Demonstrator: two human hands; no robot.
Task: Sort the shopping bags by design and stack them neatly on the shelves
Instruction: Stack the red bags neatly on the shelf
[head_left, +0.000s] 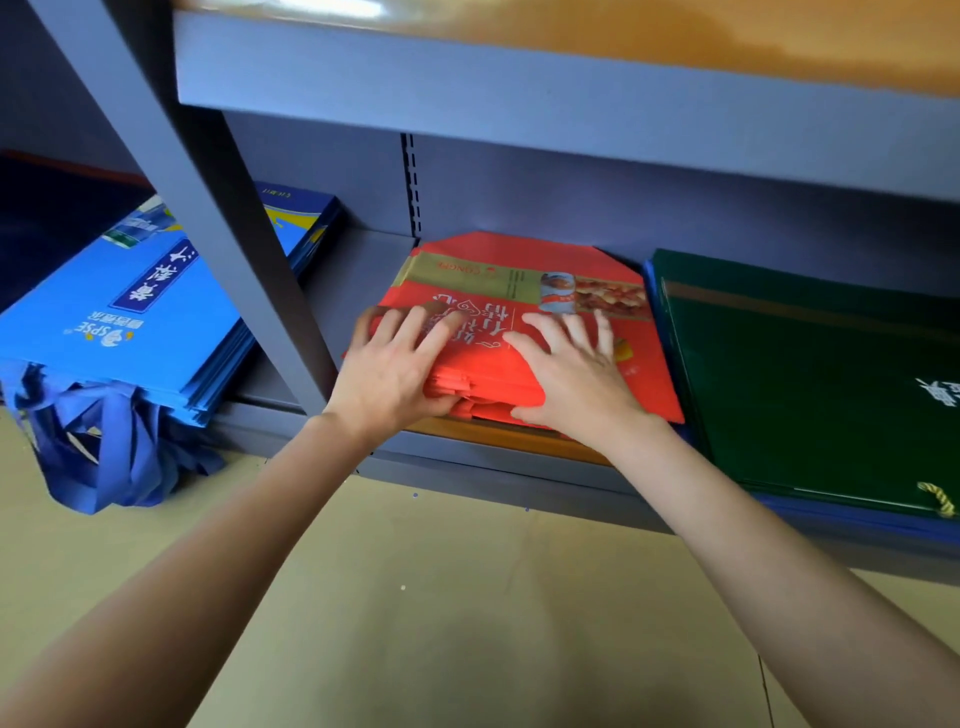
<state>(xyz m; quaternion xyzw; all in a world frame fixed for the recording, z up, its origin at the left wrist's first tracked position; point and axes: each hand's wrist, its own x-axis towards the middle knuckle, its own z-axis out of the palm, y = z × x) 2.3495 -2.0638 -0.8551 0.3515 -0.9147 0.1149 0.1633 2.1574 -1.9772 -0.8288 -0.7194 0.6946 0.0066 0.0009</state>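
Overhead, a grey shelf unit (519, 98) fills the view, its lowest shelf holding three sorts of bags. Green bags (810, 379) lie flat at the right, a blue stack (130, 317) sits left of the slanted post (208, 208), handles drooping to the floor (415, 597). Between them lie the red bags (519, 312), just beside the green ones. Both hands rest on the red pile: the left hand (395, 364) lies fingers spread on top, thumb under the front edge; the right hand (571, 364) presses flat, fingers splayed.
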